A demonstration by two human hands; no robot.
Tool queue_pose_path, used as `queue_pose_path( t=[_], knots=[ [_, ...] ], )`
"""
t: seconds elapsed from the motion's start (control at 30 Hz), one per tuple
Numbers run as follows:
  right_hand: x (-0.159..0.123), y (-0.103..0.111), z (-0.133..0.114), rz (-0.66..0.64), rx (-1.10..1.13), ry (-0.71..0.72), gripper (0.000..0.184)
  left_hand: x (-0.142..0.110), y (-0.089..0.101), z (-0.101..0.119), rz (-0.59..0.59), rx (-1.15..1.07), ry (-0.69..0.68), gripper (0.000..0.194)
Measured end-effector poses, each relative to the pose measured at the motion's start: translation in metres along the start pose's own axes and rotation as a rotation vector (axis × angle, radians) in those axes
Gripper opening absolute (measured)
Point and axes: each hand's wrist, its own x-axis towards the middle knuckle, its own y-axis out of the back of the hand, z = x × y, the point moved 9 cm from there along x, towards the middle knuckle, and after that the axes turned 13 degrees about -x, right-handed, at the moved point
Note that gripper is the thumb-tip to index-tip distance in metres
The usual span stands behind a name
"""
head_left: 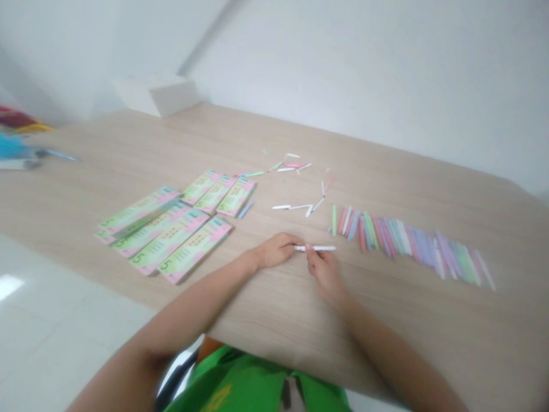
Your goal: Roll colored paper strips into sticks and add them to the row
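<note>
Between my two hands, just above the wooden table, lies a slim white pen (325, 248), held roughly level. My left hand (278, 249) has its fingers closed at the pen's left end. My right hand (322, 266) pinches it near the middle with thumb and fingers, and the other end sticks out to the right. Blur hides the pen's finer details. To the right of my hands runs a long row of pastel pens (388, 236), laid side by side. Beyond my hands are scattered loose white pen-like pieces (300, 206).
Flat pink-and-green boxes (195, 252) marked 5 lie in two groups on the left of the table (274, 309). More coloured slim pieces (295, 166) are strewn farther back. A white box (160, 94) stands by the wall, and blurred coloured items (15, 146) sit far left.
</note>
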Motion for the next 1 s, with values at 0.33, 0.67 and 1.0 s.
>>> queue_pose_path(
  t=[0.33, 0.67, 1.0],
  knots=[
    [-0.004, -0.012, 0.003, -0.234, -0.018, -0.056, 0.039, -0.012, -0.016, 0.006, -0.289, 0.003, 0.076, 0.043],
    [0.004, -0.015, 0.012, -0.193, 0.076, -0.188, 0.028, 0.013, 0.004, 0.002, 0.316, 0.847, 0.344, 0.028],
    [0.004, -0.03, 0.016, -0.221, 0.415, -0.323, 0.024, 0.021, 0.022, 0.034, 0.502, 0.872, 0.379, 0.063]
  ],
)
